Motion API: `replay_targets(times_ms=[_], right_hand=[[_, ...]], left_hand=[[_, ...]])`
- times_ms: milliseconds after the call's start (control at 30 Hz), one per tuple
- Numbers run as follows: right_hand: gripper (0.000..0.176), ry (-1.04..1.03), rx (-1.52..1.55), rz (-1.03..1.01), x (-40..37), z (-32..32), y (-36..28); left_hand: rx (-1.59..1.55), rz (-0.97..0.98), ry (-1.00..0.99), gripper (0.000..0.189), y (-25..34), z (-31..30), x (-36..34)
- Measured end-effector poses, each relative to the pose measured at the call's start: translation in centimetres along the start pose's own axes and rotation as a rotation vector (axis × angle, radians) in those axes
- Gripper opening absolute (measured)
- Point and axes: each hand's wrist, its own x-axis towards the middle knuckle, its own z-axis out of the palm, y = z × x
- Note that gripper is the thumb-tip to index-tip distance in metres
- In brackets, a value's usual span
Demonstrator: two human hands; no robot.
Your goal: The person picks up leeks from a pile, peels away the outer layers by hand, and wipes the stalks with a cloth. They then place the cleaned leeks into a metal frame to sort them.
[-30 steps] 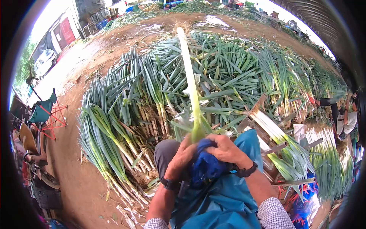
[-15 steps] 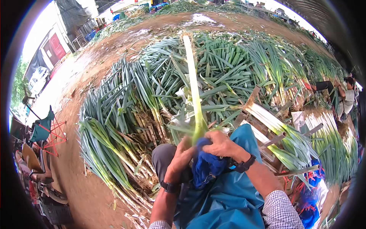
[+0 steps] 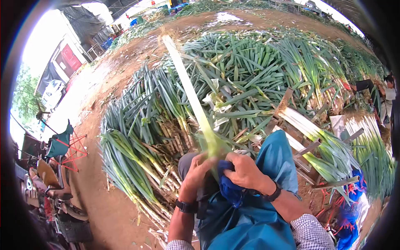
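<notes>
A single leek [image 3: 187,85] points up and away from me, its roots at the far end and its white shaft leaning left. My left hand [image 3: 195,174] is closed around its green lower part, close to my knees. A dark blue cloth [image 3: 231,191] is bunched in my right hand [image 3: 246,171], whose fingers are closed on it right beside the leek. The leaves below the hands are blurred and partly hidden. Beneath both wrists, a teal apron [image 3: 250,223] covers my lap.
Untrimmed leeks [image 3: 143,121] lie heaped in front and to the left. Cleaned leeks [image 3: 310,135] rest on a wooden rack [image 3: 335,183] at right. Blue and red bundled material [image 3: 348,221] lies below it. A folding chair [image 3: 60,141] stands left; another person [image 3: 381,96] sits far right.
The leek's root end has swung to the left. Both hands stay low near my lap, still holding the leek and the cloth. The whole view has shifted slightly.
</notes>
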Motion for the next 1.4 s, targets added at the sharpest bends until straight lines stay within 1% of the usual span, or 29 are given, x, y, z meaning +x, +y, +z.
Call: replay_targets(times_ms=[33, 133, 167, 267, 300, 333, 400, 500, 600, 633, 700, 767, 800, 867, 900, 1000, 1100, 1200, 1233, 1333, 1400], right_hand=[[0.031, -0.025, 0.085, -0.044, 0.3, 0.3, 0.3], [0.032, -0.012, 0.371, -0.199, 1.5, 1.6, 0.0], [0.032, 0.02, 0.325, -0.273, 1.8, 2.3, 0.0], [0.034, -0.005, 0.192, -0.208, 1.4, 3.7, -0.2], [0.034, -0.096, 0.087, -0.17, 1.2, 3.5, -0.2], [0.032, -0.097, 0.082, -0.193, 1.1, 3.5, -0.2], [0.027, -0.083, 0.068, -0.243, 0.9, 3.4, -0.5], [0.024, 0.02, -0.077, -0.247, -0.6, 2.4, -1.2], [0.021, -0.063, -0.254, -0.187, -2.2, 2.2, -0.6], [0.019, -0.078, -0.258, -0.172, -2.7, 2.1, -0.7], [0.015, -0.104, -0.27, -0.147, -3.3, 1.9, -1.0], [0.018, -0.067, -0.227, -0.168, -3.4, 2.2, -0.8], [0.019, -0.051, -0.203, -0.18, -3.4, 2.4, -0.8], [0.014, -0.057, -0.245, -0.175, -3.2, 2.3, -0.9], [0.012, -0.058, -0.268, -0.172, -3.1, 2.3, -0.9], [0.014, -0.073, -0.344, -0.18, -3.2, 2.4, -1.7], [0.015, -0.038, -0.364, -0.2, -2.9, 3.1, -1.9], [0.013, 0.023, -0.308, -0.236, -3.0, 3.5, -2.2], [0.012, 0.043, -0.29, -0.228, -2.9, 3.5, -2.2], [0.011, 0.102, -0.257, -0.217, -2.1, 3.8, -1.8], [0.011, 0.123, -0.254, -0.229, -1.6, 4.2, -1.5]], left_hand=[[0.035, -0.053, 0.009, 0.04, -0.5, -1.3, -0.1], [0.371, -0.043, 0.029, 0.037, 2.3, -1.4, -0.7], [0.554, -0.056, 0.074, 0.033, 4.3, -0.5, -1.0], [0.65, -0.034, 0.145, 0.031, 5.4, -0.4, -1.0], [0.489, 0.01, 0.218, 0.029, 5.4, -0.2, -0.9], [0.418, 0.036, 0.258, 0.026, 5.6, 0.0, -0.8], [0.496, 0.002, 0.254, 0.025, 5.1, -0.8, -0.7], [0.511, -0.041, 0.27, 0.026, 5.1, -1.6, -0.7], [0.418, -0.024, 0.298, 0.028, 4.5, -1.8, -0.9], [0.335, -0.073, 0.301, 0.03, 4.6, -1.5, -1.1], [0.298, -0.037, 0.308, 0.03, 4.2, -1.3, -1.2], [0.263, -0.007, 0.302, 0.03, 4.0, -1.1, -1.7], [0.308, 0.02, 0.291, 0.028, 3.8, -1.2, -2.0], [0.4, 0.077, 0.269, 0.026, 3.2, -1.5, -2.2], [0.396, 0.089, 0.267, 0.025, 3.0, -1.3, -2.3], [0.401, 0.042, 0.28, 0.026, 3.4, -0.6, -2.6], [0.375, 0.017, 0.282, 0.023, 4.0, 0.9, -2.9], [0.387, 0.051, 0.253, 0.021, 3.0, 0.8, -2.8], [0.365, 0.029, 0.269, 0.021, 3.1, 0.8, -2.7], [0.357, 0.099, 0.273, 0.021, 2.9, 0.5, -2.2], [0.435, 0.09, 0.323, 0.02, 2.5, 0.3, -1.8]])
